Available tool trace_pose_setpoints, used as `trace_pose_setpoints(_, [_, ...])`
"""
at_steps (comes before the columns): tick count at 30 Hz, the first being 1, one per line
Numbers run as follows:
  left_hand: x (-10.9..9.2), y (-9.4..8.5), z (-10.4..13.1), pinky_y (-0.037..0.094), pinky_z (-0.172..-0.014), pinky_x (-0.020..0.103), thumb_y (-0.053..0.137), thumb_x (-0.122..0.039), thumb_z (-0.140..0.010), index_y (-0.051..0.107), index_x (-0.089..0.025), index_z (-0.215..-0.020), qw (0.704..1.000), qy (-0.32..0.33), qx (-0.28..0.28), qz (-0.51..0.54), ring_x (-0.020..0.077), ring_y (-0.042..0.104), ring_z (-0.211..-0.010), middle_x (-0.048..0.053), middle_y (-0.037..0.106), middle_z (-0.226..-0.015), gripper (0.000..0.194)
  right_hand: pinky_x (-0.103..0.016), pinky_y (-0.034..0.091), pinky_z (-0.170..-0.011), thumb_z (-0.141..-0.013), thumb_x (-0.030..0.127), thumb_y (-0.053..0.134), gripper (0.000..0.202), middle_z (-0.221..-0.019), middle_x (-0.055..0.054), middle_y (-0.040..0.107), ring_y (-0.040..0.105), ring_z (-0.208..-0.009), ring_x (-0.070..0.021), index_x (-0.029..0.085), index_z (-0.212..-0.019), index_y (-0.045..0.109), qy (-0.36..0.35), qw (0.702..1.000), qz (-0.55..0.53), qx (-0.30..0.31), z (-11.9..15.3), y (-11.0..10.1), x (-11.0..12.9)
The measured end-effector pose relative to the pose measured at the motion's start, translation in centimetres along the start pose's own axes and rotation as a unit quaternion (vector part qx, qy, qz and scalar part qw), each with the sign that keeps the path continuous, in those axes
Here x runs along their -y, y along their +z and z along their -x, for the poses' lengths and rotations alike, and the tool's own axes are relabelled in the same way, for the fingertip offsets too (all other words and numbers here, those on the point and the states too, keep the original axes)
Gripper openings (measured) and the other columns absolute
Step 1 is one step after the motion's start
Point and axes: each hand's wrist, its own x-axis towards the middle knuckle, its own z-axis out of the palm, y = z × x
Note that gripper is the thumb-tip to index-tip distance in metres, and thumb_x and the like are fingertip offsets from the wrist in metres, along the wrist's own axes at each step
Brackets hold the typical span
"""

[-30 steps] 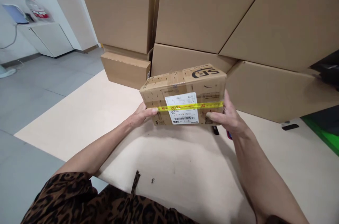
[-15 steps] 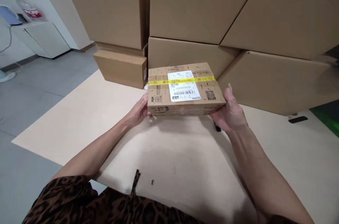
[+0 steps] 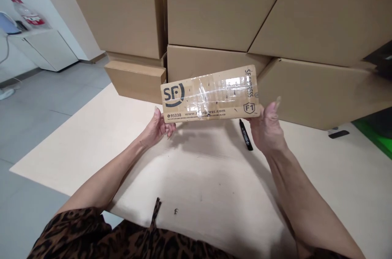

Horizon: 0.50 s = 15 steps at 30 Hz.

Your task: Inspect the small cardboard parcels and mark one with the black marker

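Observation:
A brown cardboard box [image 3: 211, 95] with an SF logo and shiny clear tape is held up above the pale table, its long narrow side facing me. My left hand [image 3: 157, 129] grips its lower left corner, fingers partly beneath it. At the lower right corner, my right hand [image 3: 267, 127] holds the box from below and the side, thumb pointing up. A black marker [image 3: 246, 135] lies on the table just left of my right hand.
Large cardboard boxes [image 3: 226, 6] stand stacked along the far side of the table [image 3: 196, 177]. A smaller flat box [image 3: 134, 81] sits at the back left. Another black object [image 3: 339, 134] lies at the right. A bottle [image 3: 29, 14] stands on a white cabinet [image 3: 45, 49].
The box has tilted, so its labelled top with yellow tape is out of sight and its long side faces me. More of the marker shows.

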Motion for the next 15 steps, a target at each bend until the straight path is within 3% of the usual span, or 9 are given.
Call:
trace_pose_setpoints(4, [-0.9,-0.1,0.1,0.05,-0.045,0.024,0.046,-0.103,-0.08,0.078,-0.014,-0.089,0.999,0.009,0.004,-0.05,0.013,0.06,-0.049,0.006,0.07,-0.063,0.096,-0.066,0.051,-0.121,-0.094,0.092,0.027,0.086,-0.152,-0.004,0.072,0.052,-0.157,-0.0373,0.039,-0.154,0.058,0.016,0.999,0.006,-0.042,-0.5,-0.3,0.3])
trace_pose_setpoints(11, [0.3,-0.4,0.5,0.051,-0.054,0.025,0.065,-0.084,-0.09,0.082,-0.022,-0.113,0.986,0.1,-0.03,-0.132,0.0118,0.057,-0.056,0.002,0.069,-0.075,0.068,-0.062,0.056,-0.118,-0.09,0.095,0.03,0.09,-0.141,-0.004,0.078,0.061,-0.149,-0.0373,0.039,-0.156,0.056,0.033,0.997,-0.058,-0.024,-0.8,0.0,0.6])
trace_pose_setpoints(15, [0.2,0.3,0.6,0.056,-0.063,0.031,0.052,-0.096,-0.087,0.071,-0.032,-0.142,0.991,0.073,-0.035,-0.102,0.0208,0.072,-0.076,0.008,0.08,-0.104,0.086,-0.059,0.054,-0.121,-0.093,0.092,0.03,0.088,-0.144,-0.005,0.076,0.06,-0.15,-0.0361,0.038,-0.158,0.055,0.012,0.998,-0.057,-0.002,-0.3,0.0,1.0])
